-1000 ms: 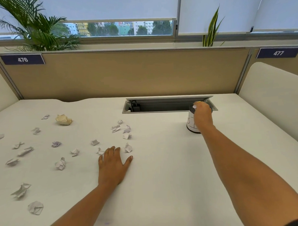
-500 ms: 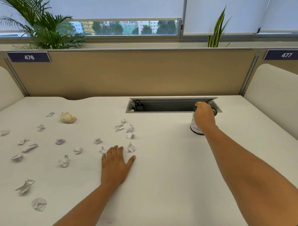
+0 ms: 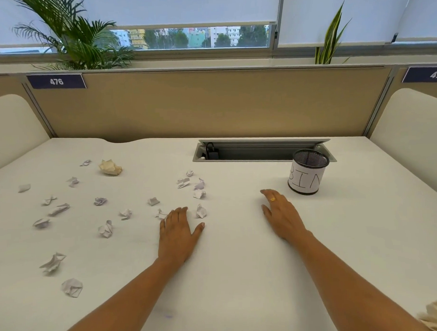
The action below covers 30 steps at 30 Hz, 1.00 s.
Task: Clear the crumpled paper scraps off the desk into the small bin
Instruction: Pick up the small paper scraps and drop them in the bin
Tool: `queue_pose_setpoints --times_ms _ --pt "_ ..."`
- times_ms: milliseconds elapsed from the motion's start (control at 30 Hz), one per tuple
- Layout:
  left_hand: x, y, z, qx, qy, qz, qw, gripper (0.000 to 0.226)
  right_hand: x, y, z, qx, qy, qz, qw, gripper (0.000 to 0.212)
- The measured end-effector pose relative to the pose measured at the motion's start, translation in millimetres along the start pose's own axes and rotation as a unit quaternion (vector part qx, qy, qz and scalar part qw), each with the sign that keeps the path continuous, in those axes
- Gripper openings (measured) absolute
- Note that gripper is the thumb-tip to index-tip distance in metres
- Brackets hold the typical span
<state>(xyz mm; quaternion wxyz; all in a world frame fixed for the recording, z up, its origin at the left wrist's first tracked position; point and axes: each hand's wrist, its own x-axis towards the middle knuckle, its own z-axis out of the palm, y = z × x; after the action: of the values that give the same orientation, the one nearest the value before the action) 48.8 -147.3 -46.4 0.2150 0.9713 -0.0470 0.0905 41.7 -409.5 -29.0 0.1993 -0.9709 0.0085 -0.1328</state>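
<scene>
Left hand (image 3: 177, 235) lies flat on the worktop (image 3: 241, 276), fingers straight and holding nothing, just beside scattered paper scraps (image 3: 200, 211). Right hand (image 3: 281, 216), fingers loosely extended and empty, is near the upright small bin (image 3: 307, 179).

Palm (image 3: 84, 43), cable tray (image 3: 261, 154) w/ plug (image 3: 213, 154)

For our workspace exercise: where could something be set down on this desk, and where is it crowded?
Bare: between the left hand and right hand, and from the bin to the right side panel. Crowded: paper scraps across the left of the desk.
</scene>
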Motion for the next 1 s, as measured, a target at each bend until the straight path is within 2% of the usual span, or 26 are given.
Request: queue_pose_setpoints --times_ms 67,167,267,433,667,767,1000 --pt "4.0 3.9 -1.3 -0.038 -0.006 0.011 0.999 0.063 -1.5 3.4 2.4 0.012 -0.007 0.022 1.0 0.043" --pt "16.7 14.8 -6.5 -0.063 -0.048 0.033 0.996 0.064 -0.8 5.1 4.9 -0.026 -0.019 0.01 0.999 0.041" --pt "37.0 25.6 -14.4 -0.016 -0.097 0.057 0.994 0.068 -0.6 6.3 7.2 -0.029 -0.013 0.013 0.999 0.038" --pt "68.0 31.7 -26.9 0.071 -0.214 0.053 0.973 0.075 -0.7 6.6 7.2 -0.027 -0.004 0.012 1.0 0.036" --pt "86.3 37.6 -33.1 0.073 -0.338 0.092 0.934 0.073 -1.8 5.1 6.2 -0.011 0.006 0.019 1.0 0.035" --pt "85.6 36.2 -32.4 0.075 -0.328 0.099 0.936 0.061 -1.8 5.1 7.0 -0.013 0.006 0.017 1.0 0.035" --pt "76.0 33.0 -27.9 0.036 -0.216 0.107 0.97 0.036 -1.2 4.7 6.7 -0.018 0.005 0.021 1.0 0.035"
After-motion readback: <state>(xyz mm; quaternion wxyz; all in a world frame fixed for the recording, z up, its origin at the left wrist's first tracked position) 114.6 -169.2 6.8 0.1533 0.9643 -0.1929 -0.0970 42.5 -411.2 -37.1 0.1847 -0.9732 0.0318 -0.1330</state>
